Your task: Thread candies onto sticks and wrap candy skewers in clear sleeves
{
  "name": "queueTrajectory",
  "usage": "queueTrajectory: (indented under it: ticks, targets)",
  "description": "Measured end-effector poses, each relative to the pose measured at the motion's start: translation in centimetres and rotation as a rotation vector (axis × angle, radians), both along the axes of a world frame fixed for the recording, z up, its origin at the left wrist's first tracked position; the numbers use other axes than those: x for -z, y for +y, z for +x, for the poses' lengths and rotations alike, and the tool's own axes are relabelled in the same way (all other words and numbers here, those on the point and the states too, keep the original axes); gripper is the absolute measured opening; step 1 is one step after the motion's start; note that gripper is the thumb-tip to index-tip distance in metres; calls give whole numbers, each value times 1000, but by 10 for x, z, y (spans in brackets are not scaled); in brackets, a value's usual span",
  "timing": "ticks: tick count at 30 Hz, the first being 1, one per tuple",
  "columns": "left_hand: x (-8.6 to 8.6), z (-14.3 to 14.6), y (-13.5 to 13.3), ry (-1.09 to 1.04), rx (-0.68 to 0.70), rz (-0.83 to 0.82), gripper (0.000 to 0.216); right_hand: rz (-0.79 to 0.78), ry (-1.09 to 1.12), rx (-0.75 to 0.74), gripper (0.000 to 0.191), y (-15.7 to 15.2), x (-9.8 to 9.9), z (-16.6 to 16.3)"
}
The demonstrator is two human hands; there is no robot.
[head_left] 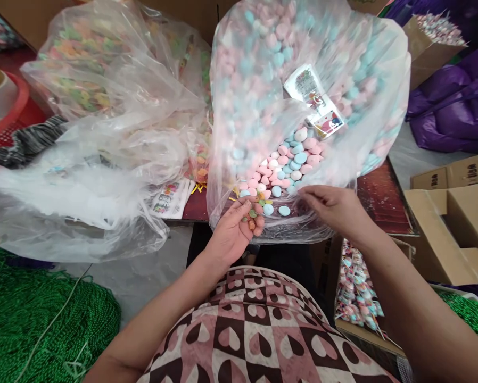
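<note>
Several small gummy candies [252,217], orange, green and yellow, rest in my left hand [235,229], whose fingers curl around them, palm up. It is at the front edge of a large clear plastic bag [239,106]. Pink, blue and white round candies [290,165] show through the bag's opening, and two blue ones lie close to my left fingertips. My right hand [335,207] is pinched closed over the bag's right front edge; what is between its fingertips is hidden. A stack of small printed packets [314,101] lies on top of the bag.
At left is another clear bag [91,64] of gummy candies, with printed packets [171,198] beside it. A red basket [19,114] stands far left. Green cord [43,314] is piled below. Cardboard boxes [454,223] and a box of wrapped candies [359,287] are at right.
</note>
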State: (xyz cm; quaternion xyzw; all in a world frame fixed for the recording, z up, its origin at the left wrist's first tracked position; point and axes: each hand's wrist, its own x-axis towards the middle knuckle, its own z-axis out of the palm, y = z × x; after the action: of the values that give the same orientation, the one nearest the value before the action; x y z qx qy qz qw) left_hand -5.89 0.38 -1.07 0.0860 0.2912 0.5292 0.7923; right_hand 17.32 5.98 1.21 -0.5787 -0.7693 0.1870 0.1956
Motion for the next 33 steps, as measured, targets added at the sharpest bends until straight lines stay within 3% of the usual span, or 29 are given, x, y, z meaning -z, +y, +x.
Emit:
queueTrajectory:
  ticks: [4,10,17,21,25,33]
  targets:
    - [-1,1,1,12,2,-7,15,119,-305,-180,32,-13,5,3]
    - [-4,2,1,39,-11,-24,15,142,-546,-200,27,-15,7,-6]
    - [-3,0,1,7,-23,-43,12,275,-492,-285,26,-19,7,3]
    - [-7,-5,1,-33,-54,-89,10,235,-460,-337,26,-17,7,5]
    - [-13,-13,3,-36,-100,-102,8,204,-450,-295,23,-17,7,5]
    - [-11,-16,8,-36,-116,-117,6,261,-398,-341,28,-39,15,6]
